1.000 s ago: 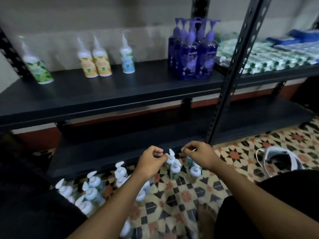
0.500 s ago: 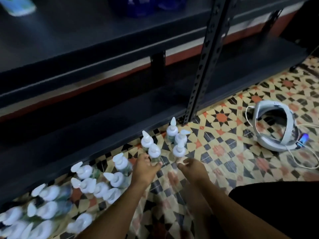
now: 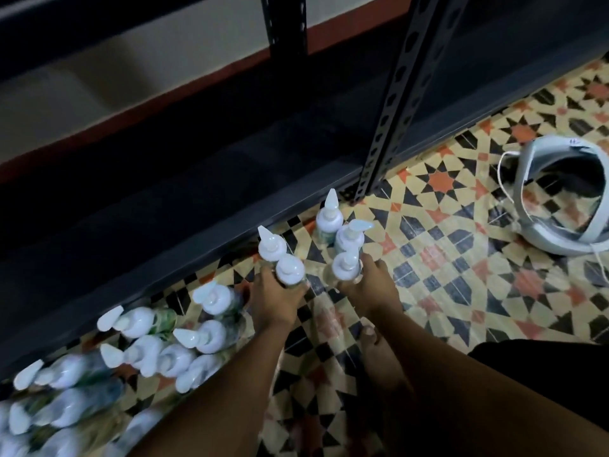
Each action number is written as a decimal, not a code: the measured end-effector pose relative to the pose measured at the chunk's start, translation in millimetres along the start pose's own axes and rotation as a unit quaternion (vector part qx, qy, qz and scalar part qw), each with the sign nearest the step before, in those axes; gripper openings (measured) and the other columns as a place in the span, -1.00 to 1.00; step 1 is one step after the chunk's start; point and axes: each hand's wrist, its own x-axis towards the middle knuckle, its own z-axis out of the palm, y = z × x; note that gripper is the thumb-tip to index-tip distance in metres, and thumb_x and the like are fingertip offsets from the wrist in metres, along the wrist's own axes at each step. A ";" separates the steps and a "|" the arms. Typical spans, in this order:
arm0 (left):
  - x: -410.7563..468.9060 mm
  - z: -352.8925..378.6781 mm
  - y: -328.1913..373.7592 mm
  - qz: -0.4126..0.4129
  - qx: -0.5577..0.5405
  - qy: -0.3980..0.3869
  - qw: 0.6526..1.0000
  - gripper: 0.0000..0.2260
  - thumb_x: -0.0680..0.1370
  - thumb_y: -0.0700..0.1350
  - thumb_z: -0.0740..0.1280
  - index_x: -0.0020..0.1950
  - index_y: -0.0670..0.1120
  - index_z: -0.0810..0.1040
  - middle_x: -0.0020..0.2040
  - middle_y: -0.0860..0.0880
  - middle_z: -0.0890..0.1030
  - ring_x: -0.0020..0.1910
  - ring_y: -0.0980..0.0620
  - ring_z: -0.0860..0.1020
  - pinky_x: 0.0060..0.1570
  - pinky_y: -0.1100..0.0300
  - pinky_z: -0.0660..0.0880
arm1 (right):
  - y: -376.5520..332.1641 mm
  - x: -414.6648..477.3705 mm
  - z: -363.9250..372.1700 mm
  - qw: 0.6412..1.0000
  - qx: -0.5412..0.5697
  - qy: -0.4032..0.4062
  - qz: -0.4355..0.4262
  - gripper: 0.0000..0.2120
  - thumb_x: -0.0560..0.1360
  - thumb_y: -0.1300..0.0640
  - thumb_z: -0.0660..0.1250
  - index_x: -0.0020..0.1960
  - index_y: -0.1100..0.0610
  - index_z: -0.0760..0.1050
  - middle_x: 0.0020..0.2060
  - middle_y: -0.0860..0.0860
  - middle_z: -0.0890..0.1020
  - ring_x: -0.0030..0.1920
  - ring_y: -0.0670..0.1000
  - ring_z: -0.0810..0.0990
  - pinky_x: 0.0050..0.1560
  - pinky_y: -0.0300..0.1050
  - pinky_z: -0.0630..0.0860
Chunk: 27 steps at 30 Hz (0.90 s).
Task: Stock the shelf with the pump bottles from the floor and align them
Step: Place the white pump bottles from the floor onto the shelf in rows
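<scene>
Spare pump bottles [image 3: 148, 351] crowd the tiled floor [image 3: 461, 258] along the lower shelf [image 3: 164, 245]. Left hand [image 3: 276, 298]: fingers grasping near bottle [image 3: 290, 271]. Right hand [image 3: 370, 285]: fingers grasping second bottle [image 3: 345, 266]. Shelf upright [image 3: 389, 103] stands just beyond. White headset [image 3: 560, 199] lies at right.

Left grip [image 3: 276, 298], right grip [image 3: 369, 283] and forearms [image 3: 230, 374] are bare; black garment [image 3: 543, 371] lower right.

A: What is the person doing?
B: Reaching down by the tiled floor [image 3: 461, 258]. The left hand [image 3: 276, 298] grips a pump bottle [image 3: 290, 270]; the right hand [image 3: 370, 286] grips a second pump bottle [image 3: 344, 267].
A: Anything else?
B: More bottles [image 3: 211, 336] crowd the floor at left, along the dark bottom shelf [image 3: 164, 206].
</scene>
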 end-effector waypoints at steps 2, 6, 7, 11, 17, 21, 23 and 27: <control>2.2 -0.2 3.5 0.008 0.008 0.008 1.000 -0.37 0.22 0.20 0.59 0.20 0.02 0.54 0.17 -0.04 0.66 0.15 -0.13 0.61 0.10 -0.09 0.58 | 1.9 2.4 -0.6 1.000 -0.011 0.002 -0.008 -0.47 0.42 -0.05 0.49 0.31 0.03 0.40 0.00 0.06 0.46 0.05 0.21 0.51 -0.08 0.02 0.44; -6.6 -6.1 9.7 0.022 0.005 0.015 1.000 -0.49 0.30 0.05 0.63 0.17 -0.02 0.58 0.13 -0.07 0.68 0.13 -0.15 0.61 0.09 -0.03 0.57 | 1.3 -3.4 -1.7 0.999 -0.004 0.021 -0.032 -0.45 0.40 -0.05 0.52 0.30 0.08 0.45 0.02 0.07 0.51 0.08 0.18 0.51 -0.09 -0.02 0.42; -11.0 -9.0 9.7 0.019 0.000 0.009 1.000 -0.52 0.30 0.03 0.62 0.14 -0.02 0.57 0.10 -0.05 0.68 0.10 -0.14 0.61 0.06 -0.01 0.57 | 2.2 -7.3 -1.7 0.999 0.000 0.025 -0.029 -0.45 0.38 -0.07 0.54 0.28 0.09 0.46 0.04 0.06 0.52 0.06 0.16 0.52 -0.10 -0.03 0.41; -38.6 -32.3 8.1 -0.010 -0.049 -0.034 0.998 -0.59 0.30 0.03 0.58 0.03 0.06 0.48 0.00 0.03 0.65 -0.05 -0.05 0.62 -0.02 0.03 0.58 | 0.9 -28.4 -11.2 0.997 0.076 0.031 0.007 -0.51 0.33 -0.10 0.56 0.15 -0.01 0.45 0.00 -0.02 0.58 -0.08 0.05 0.58 -0.17 -0.05 0.52; -70.6 -98.4 22.3 0.013 -0.124 -0.051 0.991 -0.60 0.39 -0.06 0.58 0.13 -0.04 0.49 0.00 0.02 0.66 -0.09 0.12 0.63 -0.16 0.21 0.54 | -35.7 -67.4 -49.6 0.983 0.178 0.033 -0.001 -0.61 0.38 0.03 0.56 0.07 0.06 0.44 -0.06 -0.01 0.62 -0.10 -0.02 0.60 -0.08 0.03 0.57; -96.1 -164.3 53.4 0.060 -0.178 -0.020 0.982 -0.67 0.45 -0.08 0.55 0.12 -0.07 0.49 -0.01 0.02 0.62 -0.11 0.15 0.60 -0.28 0.41 0.50 | -84.4 -103.3 -79.2 0.966 0.248 0.036 -0.057 -0.65 0.40 0.08 0.54 0.09 0.07 0.46 -0.03 0.01 0.62 -0.05 0.01 0.63 -0.10 -0.02 0.56; -113.5 -198.4 70.2 0.095 -0.211 -0.001 0.973 -0.70 0.48 -0.10 0.52 0.12 -0.11 0.50 0.00 -0.03 0.63 -0.09 0.12 0.61 -0.31 0.43 0.46 | -114.1 -125.6 -92.7 0.959 0.263 0.040 -0.093 -0.65 0.41 0.05 0.52 0.10 0.05 0.46 -0.01 0.01 0.61 -0.05 0.00 0.63 -0.09 -0.02 0.59; -153.8 -261.7 93.4 0.140 -0.294 0.023 0.945 -0.74 0.51 -0.09 0.49 0.14 -0.08 0.52 0.03 -0.04 0.64 -0.04 0.08 0.65 -0.25 0.32 0.55 | -180.1 -182.2 -117.6 0.933 0.310 0.020 -0.180 -0.74 0.50 0.10 0.45 0.12 0.09 0.46 -0.04 0.02 0.60 -0.14 -0.06 0.61 -0.31 -0.28 0.53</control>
